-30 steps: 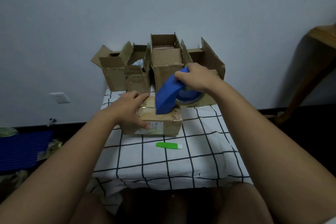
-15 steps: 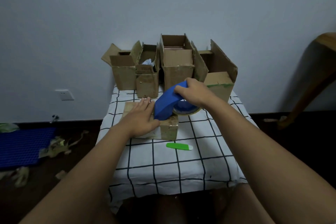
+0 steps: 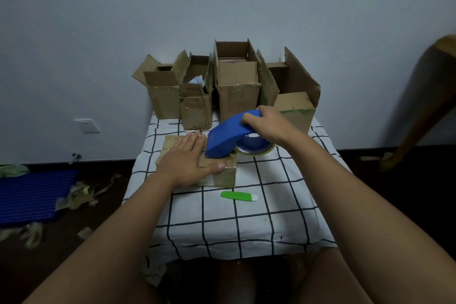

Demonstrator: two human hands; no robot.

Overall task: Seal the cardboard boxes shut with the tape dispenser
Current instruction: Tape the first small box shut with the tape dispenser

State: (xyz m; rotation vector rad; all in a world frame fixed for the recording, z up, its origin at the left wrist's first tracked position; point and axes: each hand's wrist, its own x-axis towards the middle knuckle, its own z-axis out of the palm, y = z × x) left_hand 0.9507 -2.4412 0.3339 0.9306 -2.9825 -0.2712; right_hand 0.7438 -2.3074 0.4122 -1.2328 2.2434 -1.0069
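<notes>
Writing: none can be read on the boxes or the dispenser; a pale patch on the second open box is too blurred to make out.
Tape dispenser (image 3: 228,134): blue, tilted, its long axis running from upper right by the palm down to lower left; the broad lower end rests on the top of the small box, with the tape roll (image 3: 254,149) hanging off that box's right edge.
Right hand (image 3: 267,124): fingers curled round the dispenser's upper end, gripping it.
Small box (image 3: 223,175): closed, lying flat near the middle of the checked tablecloth (image 3: 246,224).
Left hand (image 3: 188,163): flat, fingers straight, pressing down on the small box's top, thumb near its front right corner.
Open boxes (image 3: 237,96): four in a row along the wall side, flaps up; the second from the left holds something white and crumpled, the tall third holds a brownish flat item; the others' contents are not visible.
Green cutter (image 3: 238,196): lies on the cloth just in front of the small box, long axis left to right.
</notes>
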